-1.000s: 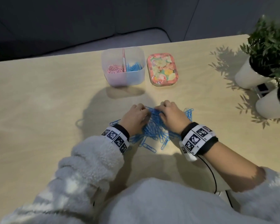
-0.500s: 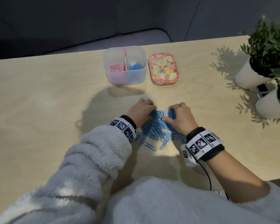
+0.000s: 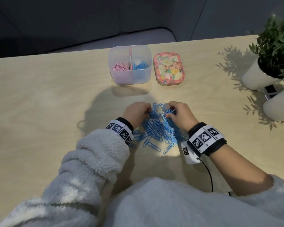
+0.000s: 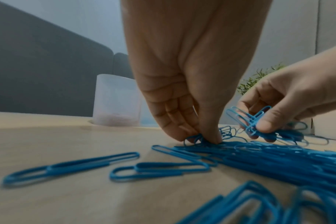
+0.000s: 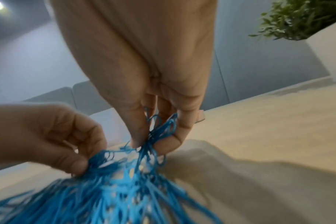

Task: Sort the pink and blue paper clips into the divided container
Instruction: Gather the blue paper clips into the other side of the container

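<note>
A heap of blue paper clips (image 3: 157, 128) lies on the table between both wrists. My left hand (image 3: 138, 112) pinches clips at the heap's far left edge, thumb against fingertips (image 4: 203, 136). My right hand (image 3: 179, 113) pinches a bunch of blue clips (image 4: 251, 121) lifted slightly off the table, seen blurred in the right wrist view as blue clips (image 5: 155, 133). The translucent divided container (image 3: 129, 64) stands farther back, with pink clips (image 3: 120, 67) in its left half and blue clips (image 3: 140, 65) in its right half.
A floral tin lid (image 3: 169, 68) lies just right of the container. Two white pots with green plants (image 3: 261, 74) stand at the right edge of the table. A few loose blue clips (image 4: 71, 168) lie near my left wrist.
Both hands have gathered the scattered blue clips into a tighter heap between them. The right hand has closed on a bunch and raised it a little.
</note>
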Available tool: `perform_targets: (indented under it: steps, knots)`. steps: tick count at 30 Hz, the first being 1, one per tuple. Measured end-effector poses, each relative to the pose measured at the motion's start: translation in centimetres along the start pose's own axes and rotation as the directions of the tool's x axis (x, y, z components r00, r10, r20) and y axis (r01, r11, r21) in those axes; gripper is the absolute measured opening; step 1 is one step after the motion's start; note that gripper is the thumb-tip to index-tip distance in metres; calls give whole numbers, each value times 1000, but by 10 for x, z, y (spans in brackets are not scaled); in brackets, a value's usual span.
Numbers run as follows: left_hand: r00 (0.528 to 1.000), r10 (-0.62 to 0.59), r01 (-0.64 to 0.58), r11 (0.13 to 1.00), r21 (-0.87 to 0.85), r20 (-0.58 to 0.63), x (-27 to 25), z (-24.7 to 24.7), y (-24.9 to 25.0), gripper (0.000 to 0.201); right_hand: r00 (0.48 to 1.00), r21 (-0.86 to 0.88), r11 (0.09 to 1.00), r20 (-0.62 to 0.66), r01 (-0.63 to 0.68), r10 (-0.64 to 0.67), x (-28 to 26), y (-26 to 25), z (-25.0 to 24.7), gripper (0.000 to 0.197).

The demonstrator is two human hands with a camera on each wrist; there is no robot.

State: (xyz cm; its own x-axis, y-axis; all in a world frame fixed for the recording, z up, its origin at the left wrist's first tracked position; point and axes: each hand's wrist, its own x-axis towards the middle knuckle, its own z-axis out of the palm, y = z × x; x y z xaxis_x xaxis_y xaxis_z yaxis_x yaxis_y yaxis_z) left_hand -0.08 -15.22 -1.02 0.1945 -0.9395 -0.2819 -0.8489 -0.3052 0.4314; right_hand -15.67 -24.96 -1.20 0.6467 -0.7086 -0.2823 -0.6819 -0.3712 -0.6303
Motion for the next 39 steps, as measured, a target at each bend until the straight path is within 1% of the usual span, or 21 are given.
perform_targets:
  steps: [2, 6, 9, 12, 14, 15, 17, 19, 20, 22, 24, 25, 27, 29, 31, 34, 35, 36, 38, 39]
  knots:
    - [1000, 2, -2, 1000, 27, -11, -2, 1, 0, 21, 1000, 65, 998, 12, -8, 7, 5, -4, -9, 10]
    - [999, 18, -18, 1000, 5, -39, -8, -1, -3, 23, 999, 226, 974, 24, 21, -27, 27, -24, -34, 15]
    - [998, 30, -33, 998, -45, -60, -13, -5, -5, 24, 997, 313, 947, -39, 73, -64, 59, -48, -51, 9]
    - [993, 12, -28, 991, -128, -121, -16, -13, -8, 21, 995, 391, 917, -91, 73, -40, 92, -79, -61, 9]
    - [985, -14, -19, 982, -189, -171, -17, -21, -11, 19, 996, 403, 914, -82, 52, -21, 112, -96, -64, 25]
    - [980, -33, -10, 977, -215, -198, -16, -26, -13, 19, 997, 406, 913, -70, 38, -10, 121, -104, -65, 28]
    - [966, -72, 4, 964, -264, -247, -13, -36, -17, 18, 999, 415, 910, -48, 2, 20, 135, -115, -62, 28]
    - [947, -100, 12, 960, -278, -306, -8, -50, -20, 17, 998, 409, 912, -31, -29, 46, 145, -123, -58, 21]
    - [932, -116, 21, 962, -271, -342, -3, -57, -21, 17, 999, 392, 919, -20, -37, 49, 148, -126, -56, 18]
    - [897, -159, 45, 961, -274, -411, 8, -70, -23, 18, 999, 348, 936, 0, -47, 50, 151, -130, -57, 18]
    - [856, -193, 60, 959, -277, -479, 22, -81, -21, 21, 999, 295, 955, 10, -38, 37, 149, -134, -61, 11]
    - [840, -204, 68, 959, -277, -502, 30, -85, -19, 23, 999, 280, 959, 6, -36, 36, 146, -133, -63, 11]
    - [827, -244, 93, 948, -305, -506, 46, -95, -14, 26, 999, 307, 952, -27, -22, 31, 138, -128, -66, 14]
    - [843, -264, 130, 945, -300, -469, 61, -101, -9, 28, 997, 382, 924, -74, -4, 35, 125, -117, -69, 14]
    - [870, -253, 172, 960, -221, -423, 73, -105, -4, 28, 995, 445, 896, -93, 8, 37, 107, -104, -69, 15]
    - [903, -232, 185, 970, -158, -361, 80, -104, 1, 27, 999, 519, 855, -45, 3, 24, 70, -77, -67, 12]
    - [906, -211, 166, 975, -150, -367, 79, -102, 3, 28, 999, 493, 870, -35, -4, 24, 57, -65, -68, 12]
    - [897, -157, 113, 985, -128, -414, 75, -100, 3, 27, 999, 442, 897, -30, 3, 12, 43, -52, -69, 16]
    - [848, 25, -54, 998, -38, -530, 64, -89, 4, 24, 1000, 300, 954, 10, 18, -22, 17, -21, -73, 23]
    - [844, 97, -115, 993, 0, -527, 57, -82, 4, 22, 996, 215, 976, 82, 10, -28, 4, -8, -75, 20]
